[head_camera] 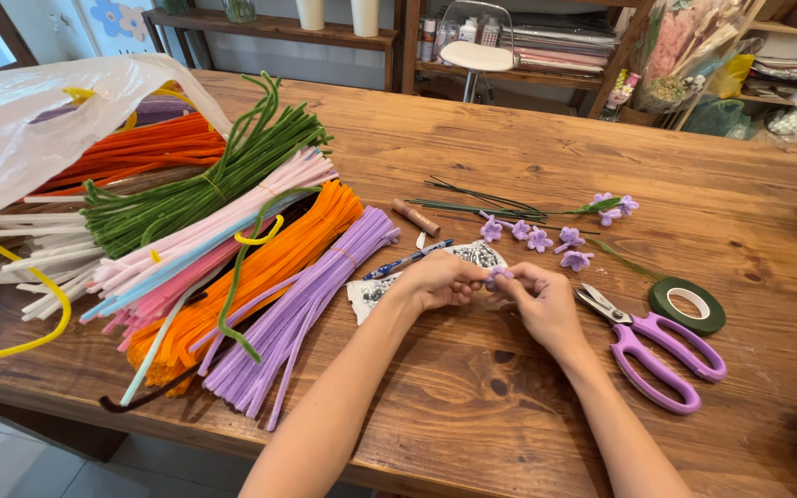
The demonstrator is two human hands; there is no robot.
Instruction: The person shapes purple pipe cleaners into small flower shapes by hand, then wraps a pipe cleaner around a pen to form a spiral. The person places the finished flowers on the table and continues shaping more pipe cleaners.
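While both hands meet above the wooden table [528, 406] near its front edge, the left hand [435, 281] and the right hand [546, 304] pinch a small purple pipe-cleaner flower [498, 274] between their fingertips, clamped on it from either side. It is too small and bunched to tell a long axis or facing. It looks fuzzy, lilac, with curled petal loops. Purple-handled scissors [657, 350] lie just right of the right hand; lilac pipe cleaners [306, 304] lie left.
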